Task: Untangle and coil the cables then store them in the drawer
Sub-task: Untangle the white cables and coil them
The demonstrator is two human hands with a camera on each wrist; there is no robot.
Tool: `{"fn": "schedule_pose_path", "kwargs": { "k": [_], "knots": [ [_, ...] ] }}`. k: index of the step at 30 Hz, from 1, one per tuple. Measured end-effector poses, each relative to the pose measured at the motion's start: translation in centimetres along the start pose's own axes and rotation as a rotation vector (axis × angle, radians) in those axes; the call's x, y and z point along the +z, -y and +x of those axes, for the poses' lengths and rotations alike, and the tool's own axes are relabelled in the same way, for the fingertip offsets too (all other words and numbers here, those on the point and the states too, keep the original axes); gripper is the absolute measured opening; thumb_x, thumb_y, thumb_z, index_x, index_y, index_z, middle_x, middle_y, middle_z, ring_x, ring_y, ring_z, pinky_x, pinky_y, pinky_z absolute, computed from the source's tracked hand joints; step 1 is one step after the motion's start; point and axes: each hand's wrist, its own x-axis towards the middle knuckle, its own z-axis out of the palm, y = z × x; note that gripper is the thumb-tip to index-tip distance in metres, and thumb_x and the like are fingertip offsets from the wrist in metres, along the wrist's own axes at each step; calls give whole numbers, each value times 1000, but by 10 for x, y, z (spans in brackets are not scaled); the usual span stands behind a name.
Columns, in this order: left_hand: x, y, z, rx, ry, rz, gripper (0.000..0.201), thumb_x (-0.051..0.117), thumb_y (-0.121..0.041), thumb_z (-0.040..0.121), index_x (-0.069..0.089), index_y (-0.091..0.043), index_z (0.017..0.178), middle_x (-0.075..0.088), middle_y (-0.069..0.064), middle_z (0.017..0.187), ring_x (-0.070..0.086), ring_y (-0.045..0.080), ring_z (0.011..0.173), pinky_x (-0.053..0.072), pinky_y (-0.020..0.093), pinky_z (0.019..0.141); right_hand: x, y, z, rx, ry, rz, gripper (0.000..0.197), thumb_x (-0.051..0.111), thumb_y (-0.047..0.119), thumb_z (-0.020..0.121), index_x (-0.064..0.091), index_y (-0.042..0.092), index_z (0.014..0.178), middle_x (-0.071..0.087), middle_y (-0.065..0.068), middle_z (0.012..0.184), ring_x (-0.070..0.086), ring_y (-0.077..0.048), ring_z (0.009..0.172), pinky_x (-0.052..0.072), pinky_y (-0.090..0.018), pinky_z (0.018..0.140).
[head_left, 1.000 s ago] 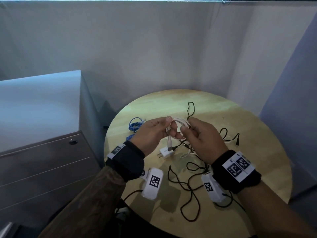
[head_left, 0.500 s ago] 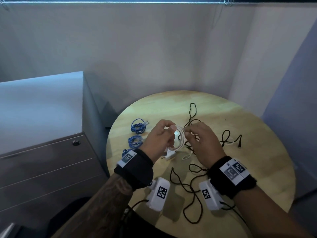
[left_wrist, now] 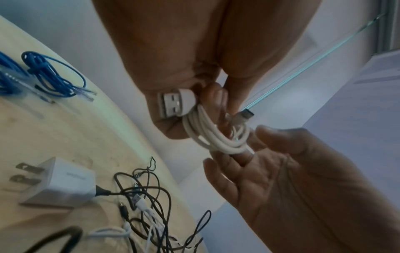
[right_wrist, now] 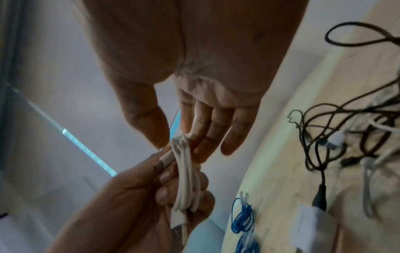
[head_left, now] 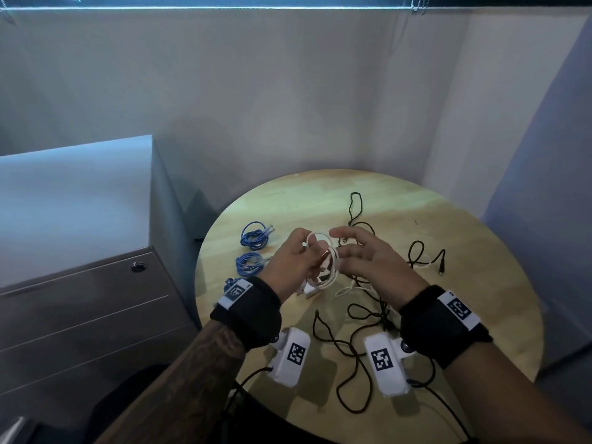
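On the round table, head view: black cables sprawl tangled; two blue coiled cables lie left. Beside it stands a cabinet with shut drawers. Left hand grips the white coiled cable; right hand spreads beside it.

Left wrist view: curled fingers clamp the coil and its USB plug; a white charger lies below.

Right wrist view: straight fingertips touch the coil.
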Motion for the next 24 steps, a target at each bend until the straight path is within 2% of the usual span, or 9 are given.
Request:
{"fn": "schedule_pose_path", "kwargs": {
  "k": [2, 3, 6, 11, 14, 17, 20, 22, 24],
  "knots": [
    [3, 1, 0, 10, -22, -20, 16, 51, -23, 101, 44, -9, 100, 52, 7, 75, 46, 15, 58, 42, 27, 54, 0, -4, 0, -68, 61, -124, 57, 67, -9, 83, 55, 20, 131, 72, -9, 98, 68, -19, 90, 55, -33, 86],
    [6, 2, 0, 10, -23, -31, 15, 52, -21, 101, 44, -8, 99, 54, 5, 73, 48, 14, 56, 43, 27, 53, 2, -8, 1, -90, 31, -163, 56, 70, -7, 82, 56, 20, 129, 72, -8, 97, 68, -18, 90, 55, -36, 87],
    [12, 1, -1, -3, -23, -85, 12, 51, -16, 101, 44, -8, 95, 55, 2, 69, 48, 10, 50, 43, 25, 51, 9, -13, 3, -115, -67, -105, 39, 72, 1, 85, 61, 17, 120, 73, -13, 95, 69, -17, 85, 55, -34, 80],
    [6, -4, -1, 9, 6, -92, 13, 49, -20, 101, 44, -8, 99, 52, 2, 70, 45, 12, 53, 43, 24, 52, 0, -5, 2, -46, 40, 32, 43, 68, -4, 86, 60, 12, 125, 69, -25, 106, 67, -22, 92, 55, -29, 84],
    [6, -4, -3, 35, 49, -91, 11, 48, -15, 102, 43, -12, 93, 51, -4, 61, 43, 7, 48, 40, 24, 51, -1, -5, 3, -40, 33, 44, 37, 71, 7, 86, 62, 12, 122, 68, -18, 92, 66, -20, 85, 54, -27, 79],
    [7, 1, -2, 63, 113, -22, 12, 49, -15, 100, 41, -13, 92, 55, -7, 58, 41, 9, 50, 32, 30, 53, 2, -8, 6, -22, -50, 92, 28, 75, 19, 81, 63, 6, 103, 65, -12, 73, 62, -21, 67, 51, -26, 64],
    [9, 0, -4, 62, 174, -17, 13, 52, -19, 87, 41, -15, 93, 54, -4, 61, 38, 13, 54, 28, 31, 55, 2, -9, 10, 10, -90, 129, 20, 75, 19, 82, 59, 9, 88, 59, -7, 62, 55, -18, 55, 47, -26, 56],
    [12, -3, -6, 76, 194, -31, 18, 49, -11, 82, 39, -12, 97, 57, -3, 62, 39, 12, 55, 32, 27, 54, -2, -9, 11, 26, -73, 134, 18, 73, 16, 84, 57, 9, 87, 58, -7, 60, 52, -17, 54, 45, -26, 55],
    [15, -3, -7, 104, 196, -27, 21, 47, -8, 80, 39, -11, 100, 57, 5, 68, 39, 12, 56, 34, 24, 54, -5, -8, 11, 32, -55, 115, 17, 72, 14, 85, 56, 8, 87, 57, -8, 60, 51, -19, 55, 46, -25, 55]
  ]
}}
